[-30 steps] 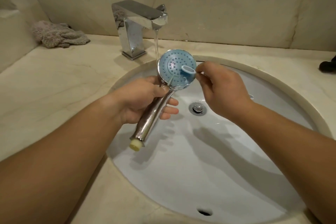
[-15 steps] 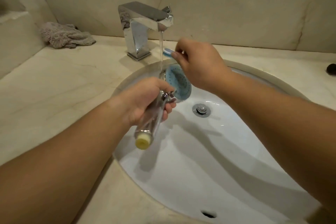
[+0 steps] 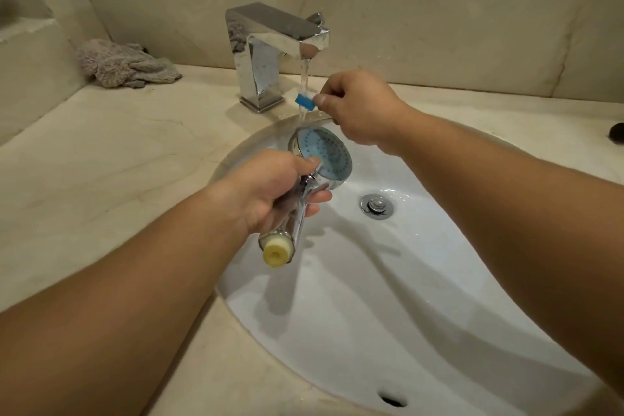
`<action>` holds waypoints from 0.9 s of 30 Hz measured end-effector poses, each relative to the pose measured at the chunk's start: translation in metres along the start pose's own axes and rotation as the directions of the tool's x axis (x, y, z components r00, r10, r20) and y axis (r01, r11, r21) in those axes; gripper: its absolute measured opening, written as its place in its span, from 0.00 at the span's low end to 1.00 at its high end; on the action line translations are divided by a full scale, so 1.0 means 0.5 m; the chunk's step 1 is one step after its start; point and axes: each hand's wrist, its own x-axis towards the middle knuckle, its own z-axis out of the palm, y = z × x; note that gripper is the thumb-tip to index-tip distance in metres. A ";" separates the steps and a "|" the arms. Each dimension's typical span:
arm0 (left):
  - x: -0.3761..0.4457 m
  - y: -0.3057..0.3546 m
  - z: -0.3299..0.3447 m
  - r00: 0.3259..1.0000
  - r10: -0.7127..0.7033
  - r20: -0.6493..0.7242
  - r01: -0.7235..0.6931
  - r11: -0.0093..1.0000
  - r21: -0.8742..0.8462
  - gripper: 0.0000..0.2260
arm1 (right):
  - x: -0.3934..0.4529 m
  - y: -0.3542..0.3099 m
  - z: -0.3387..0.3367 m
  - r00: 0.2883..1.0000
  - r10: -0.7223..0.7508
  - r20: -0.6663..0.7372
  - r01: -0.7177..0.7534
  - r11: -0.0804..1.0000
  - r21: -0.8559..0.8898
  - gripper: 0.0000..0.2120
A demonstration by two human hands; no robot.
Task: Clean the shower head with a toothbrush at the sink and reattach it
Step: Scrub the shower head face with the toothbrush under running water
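A chrome shower head with a blue spray face is held over the white sink. My left hand grips its handle, thumb on the face's edge; the handle's yellow-white threaded end points toward me. My right hand holds a blue toothbrush, its head under the water stream from the chrome faucet. The brush is above the shower head and apart from it. Most of the brush handle is hidden in my fist.
A crumpled grey cloth lies on the marble counter at the back left. The sink drain sits to the right of the shower head. A dark object is at the right edge.
My right hand lifted the toothbrush off the shower head's face and up into the faucet stream. My left hand tilted the shower head so the handle end points toward me.
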 end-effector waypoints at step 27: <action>-0.017 0.004 0.013 0.979 0.197 0.054 -0.199 0.980 0.027 0.12 | -0.104 0.087 0.016 0.852 -0.430 -0.298 0.343 0.889 -0.302 0.07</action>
